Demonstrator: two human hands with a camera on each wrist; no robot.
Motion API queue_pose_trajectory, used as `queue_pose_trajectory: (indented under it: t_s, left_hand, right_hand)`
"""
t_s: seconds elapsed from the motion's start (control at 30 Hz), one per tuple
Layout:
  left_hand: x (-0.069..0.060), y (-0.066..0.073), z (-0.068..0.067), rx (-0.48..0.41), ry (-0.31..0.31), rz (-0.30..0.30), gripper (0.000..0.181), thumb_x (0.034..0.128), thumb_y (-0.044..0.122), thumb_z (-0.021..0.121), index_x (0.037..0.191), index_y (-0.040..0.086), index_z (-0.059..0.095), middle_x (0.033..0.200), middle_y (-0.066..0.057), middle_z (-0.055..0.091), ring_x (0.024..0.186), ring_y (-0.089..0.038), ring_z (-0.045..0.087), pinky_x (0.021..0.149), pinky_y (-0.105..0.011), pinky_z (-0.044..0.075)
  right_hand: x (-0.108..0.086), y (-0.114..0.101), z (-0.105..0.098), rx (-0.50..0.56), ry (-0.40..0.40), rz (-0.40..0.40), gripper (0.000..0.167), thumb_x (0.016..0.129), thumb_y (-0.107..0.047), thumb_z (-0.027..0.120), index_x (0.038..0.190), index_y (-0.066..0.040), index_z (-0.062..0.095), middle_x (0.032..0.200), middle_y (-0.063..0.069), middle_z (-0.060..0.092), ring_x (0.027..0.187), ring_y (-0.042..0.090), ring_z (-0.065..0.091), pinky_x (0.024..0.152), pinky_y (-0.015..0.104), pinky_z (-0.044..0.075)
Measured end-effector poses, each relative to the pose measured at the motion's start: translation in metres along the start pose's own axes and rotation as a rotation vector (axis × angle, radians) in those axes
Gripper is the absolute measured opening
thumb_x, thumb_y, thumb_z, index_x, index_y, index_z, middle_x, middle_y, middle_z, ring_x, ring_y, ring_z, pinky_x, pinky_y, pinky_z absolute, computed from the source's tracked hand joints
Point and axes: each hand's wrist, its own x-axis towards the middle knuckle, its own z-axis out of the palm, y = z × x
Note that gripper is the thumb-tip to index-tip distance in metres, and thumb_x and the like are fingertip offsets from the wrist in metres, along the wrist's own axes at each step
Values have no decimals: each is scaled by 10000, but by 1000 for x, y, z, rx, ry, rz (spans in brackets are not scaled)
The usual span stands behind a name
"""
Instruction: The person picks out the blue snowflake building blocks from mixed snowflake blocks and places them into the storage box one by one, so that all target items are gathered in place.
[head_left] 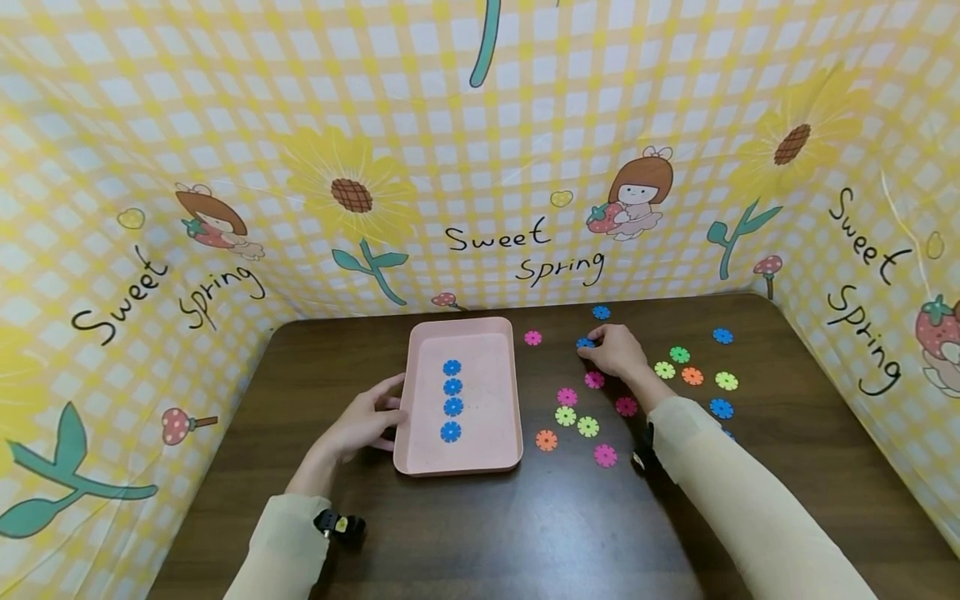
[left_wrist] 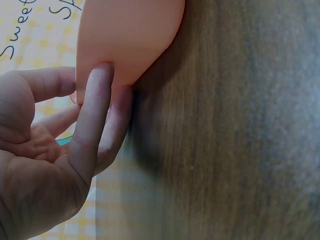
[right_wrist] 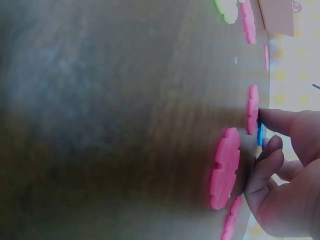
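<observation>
A pink tray [head_left: 497, 392] lies on the brown table with several blue snowflake discs [head_left: 452, 387] in a column inside it. My left hand [head_left: 363, 421] holds the tray's left wall; in the left wrist view, fingers [left_wrist: 95, 105] press its outer side near the corner. Over the loose discs to the right, my right hand [head_left: 618, 352] pinches a blue snowflake disc [head_left: 583, 342] at table level. That blue disc [right_wrist: 260, 134] shows only as a thin edge between thumb and fingers in the right wrist view, partly hidden.
Around my right hand lie pink discs [head_left: 567, 397], yellow-green discs [head_left: 588, 427], orange discs [head_left: 692, 376], a green disc [head_left: 679, 355] and further blue discs [head_left: 722, 336]. A yellow checked cloth [head_left: 480, 167] stands as a wall behind the table and along its sides.
</observation>
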Motion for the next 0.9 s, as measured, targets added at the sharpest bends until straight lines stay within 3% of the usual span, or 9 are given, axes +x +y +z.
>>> queue_pose_trajectory:
  t_s: [0.33,0.67,0.9]
  left_hand:
    - [0,2,0,12,2,-18,697,1022,105,614,1644,188,309,1392,-268,501,1030,-318,668,712,-470,641]
    - [0,2,1,10,1,-3,694,1022,93,607,1643,179,310,1379,-272,503,1016,-317,672,708,-473,641]
    - [-1,0,2,11,-6,12,686,1027,88,602,1643,168,309,1377,-273,508,1003,-311,679,702,-473,641]
  right_hand:
    - [1,5,0,4,38,-14,418,969,-299,736,1256,-4,659,1254,205,644,1104,367,616,942,512,525]
    - [1,2,-3,-2,-3,-27,413,985,-284,714,1269,8,642,1269,217,640,1109,374,620,938,517,528]
    - [1,5,0,-8,14,-61,393,975,-258,724,1261,-15,610,1193,179,631,1048,343,605,909,490,522]
